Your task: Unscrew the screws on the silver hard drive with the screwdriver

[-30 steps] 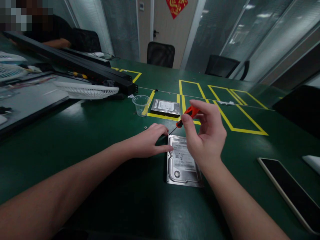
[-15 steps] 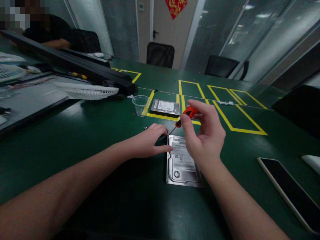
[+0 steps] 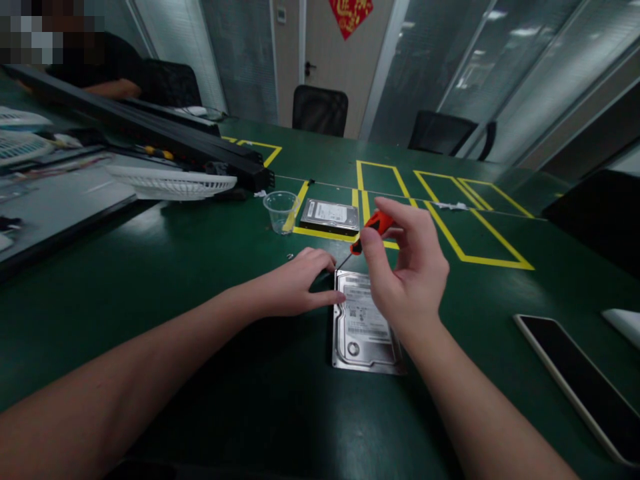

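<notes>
A silver hard drive (image 3: 367,327) lies flat on the green table, label side up. My left hand (image 3: 313,283) steadies its far left corner, the thumb on the top face and the fingertips at the edge. In my right hand (image 3: 413,260) is a screwdriver (image 3: 379,223) with a red and black handle, held tilted between thumb and fingers. Its thin shaft reaches down to the drive's far left corner, by my left fingertips; the tip's exact contact is too small to make out. Small metal pieces, likely screws (image 3: 290,257), lie beyond my left hand.
Beyond my hands stand a clear plastic cup (image 3: 281,212) and a second hard drive (image 3: 330,215) inside yellow tape (image 3: 325,235). A phone (image 3: 575,380) lies at right. A white basket (image 3: 173,181) and a long black frame (image 3: 200,137) occupy the left. A person sits far left.
Almost nothing differs. My right hand and the screwdriver have shifted very slightly, with the shaft still at the same corner; my left hand keeps its place.
</notes>
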`<state>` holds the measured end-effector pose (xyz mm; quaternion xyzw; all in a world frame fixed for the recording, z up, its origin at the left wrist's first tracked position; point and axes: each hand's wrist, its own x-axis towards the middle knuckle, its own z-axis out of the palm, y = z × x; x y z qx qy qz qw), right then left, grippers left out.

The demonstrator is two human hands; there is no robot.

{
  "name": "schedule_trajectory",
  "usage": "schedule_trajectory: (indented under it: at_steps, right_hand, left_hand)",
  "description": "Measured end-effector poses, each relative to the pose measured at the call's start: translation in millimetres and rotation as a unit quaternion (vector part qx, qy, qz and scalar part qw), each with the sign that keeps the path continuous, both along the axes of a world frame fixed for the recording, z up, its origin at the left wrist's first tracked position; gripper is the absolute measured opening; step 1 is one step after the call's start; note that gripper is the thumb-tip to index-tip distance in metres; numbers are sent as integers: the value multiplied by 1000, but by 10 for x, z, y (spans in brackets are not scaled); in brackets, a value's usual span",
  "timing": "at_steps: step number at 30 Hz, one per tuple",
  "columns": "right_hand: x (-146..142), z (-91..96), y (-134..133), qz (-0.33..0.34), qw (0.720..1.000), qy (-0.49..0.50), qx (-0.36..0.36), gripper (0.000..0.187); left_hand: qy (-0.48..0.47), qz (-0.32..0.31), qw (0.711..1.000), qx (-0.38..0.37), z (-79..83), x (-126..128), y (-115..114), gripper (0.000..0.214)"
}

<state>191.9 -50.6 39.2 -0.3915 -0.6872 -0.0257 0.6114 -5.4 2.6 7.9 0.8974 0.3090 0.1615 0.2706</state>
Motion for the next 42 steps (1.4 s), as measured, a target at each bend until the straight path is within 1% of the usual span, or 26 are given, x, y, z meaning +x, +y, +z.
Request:
schedule_trajectory:
  at_steps: [3, 5, 11, 13, 19, 24, 28, 31, 38, 42]
  right_hand:
    - [4, 0, -20, 30, 999, 6, -13, 38]
    - [4, -8, -21, 35, 999, 9, -16, 39]
    - [-14, -40, 29, -7, 1000, 16, 7, 33]
    - [-17, -43, 37, -15, 1000, 17, 4, 34]
    - [-9, -23, -13, 21, 999, 28, -11, 36]
    - [-17, -31, -18, 29, 999, 41, -13, 36]
    - [-13, -42, 17, 4, 1000, 28, 7, 35]
    - [-2, -37, 20, -16, 1000, 13, 7, 33]
    - [-12, -39, -16, 23, 999, 31, -23, 37]
    - [-8, -46, 18, -8, 1000, 19, -5, 35]
  left_hand:
    - [-1, -3, 1000, 4, 0, 1, 4, 41]
    - [-1, -4, 1000, 6, 1, 0, 5, 41]
    - [4, -2, 1000, 0, 7, -5, 2, 43]
    - [2, -2, 1000, 3, 8, -6, -1, 42]
    - [-1, -4, 1000, 6, 1, 1, -5, 40]
    - [2, -3, 1000, 7, -4, 0, 5, 42]
    - [2, -1, 1000, 2, 1, -5, -4, 43]
    - [5, 0, 1000, 3, 9, -6, -10, 43]
    - [-5, -4, 1000, 7, 7, -6, -2, 40]
    - [0, 0, 1000, 3, 18, -7, -12, 40]
